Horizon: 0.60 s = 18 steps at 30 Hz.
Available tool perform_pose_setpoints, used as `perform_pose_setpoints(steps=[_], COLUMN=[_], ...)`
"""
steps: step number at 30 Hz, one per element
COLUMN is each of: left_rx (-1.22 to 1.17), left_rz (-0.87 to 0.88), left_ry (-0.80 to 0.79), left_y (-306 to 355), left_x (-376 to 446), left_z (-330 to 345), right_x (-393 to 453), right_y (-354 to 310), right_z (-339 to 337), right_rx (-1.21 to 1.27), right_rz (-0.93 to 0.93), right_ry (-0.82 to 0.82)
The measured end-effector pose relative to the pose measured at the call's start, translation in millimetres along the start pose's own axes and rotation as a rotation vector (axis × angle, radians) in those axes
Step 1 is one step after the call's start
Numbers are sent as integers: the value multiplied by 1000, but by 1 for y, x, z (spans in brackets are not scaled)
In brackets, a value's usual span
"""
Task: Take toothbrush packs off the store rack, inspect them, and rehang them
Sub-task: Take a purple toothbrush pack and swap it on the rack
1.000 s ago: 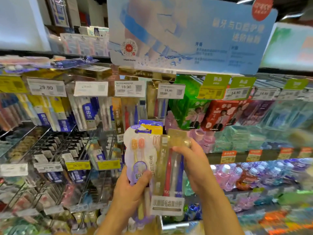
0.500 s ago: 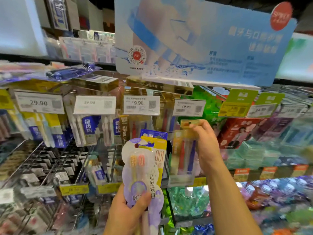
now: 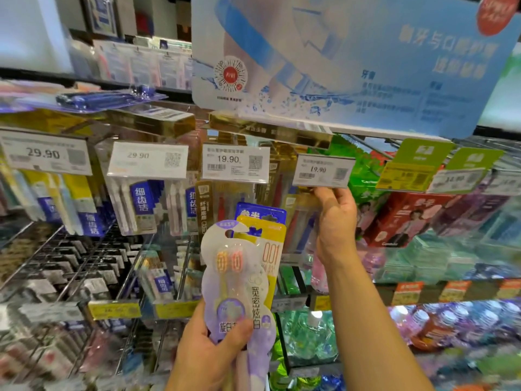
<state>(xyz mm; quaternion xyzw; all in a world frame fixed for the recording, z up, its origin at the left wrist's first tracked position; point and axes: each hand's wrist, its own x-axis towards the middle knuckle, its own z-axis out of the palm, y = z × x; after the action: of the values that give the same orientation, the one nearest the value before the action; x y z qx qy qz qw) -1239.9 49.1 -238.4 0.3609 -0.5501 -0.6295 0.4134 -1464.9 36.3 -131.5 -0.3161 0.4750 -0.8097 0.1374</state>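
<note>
My left hand grips the bottom of a fanned stack of toothbrush packs. A purple pack with two orange brushes is in front, with a yellow pack and a blue pack behind it. My right hand is raised to the rack. It pinches the top of a clear gold-trimmed pack holding red and blue brushes, just under the right 19.90 price tag. The hook itself is hidden behind that tag.
A big blue sign hangs over the rack. More hung toothbrush packs fill the row to the left, above wire hooks. Red boxes stand to the right, and mouthwash bottles sit on the shelf below.
My right hand has lifted the gold-trimmed pack from chest height up to the hook under the 19.90 tag. My left hand has kept hold of the other packs.
</note>
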Motion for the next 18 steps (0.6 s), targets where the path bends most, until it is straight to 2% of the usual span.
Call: perform_pose_setpoints(steps=[4, 18], left_rx=[-26, -47], left_rz=[21, 34], left_ry=[58, 56], left_y=[1, 6], left_x=[-2, -14], left_z=[12, 33], right_x=[5, 7], right_y=[-3, -1], right_z=[3, -3], right_rx=[-2, 74], right_rz=[-23, -89], right_ry=[-45, -139])
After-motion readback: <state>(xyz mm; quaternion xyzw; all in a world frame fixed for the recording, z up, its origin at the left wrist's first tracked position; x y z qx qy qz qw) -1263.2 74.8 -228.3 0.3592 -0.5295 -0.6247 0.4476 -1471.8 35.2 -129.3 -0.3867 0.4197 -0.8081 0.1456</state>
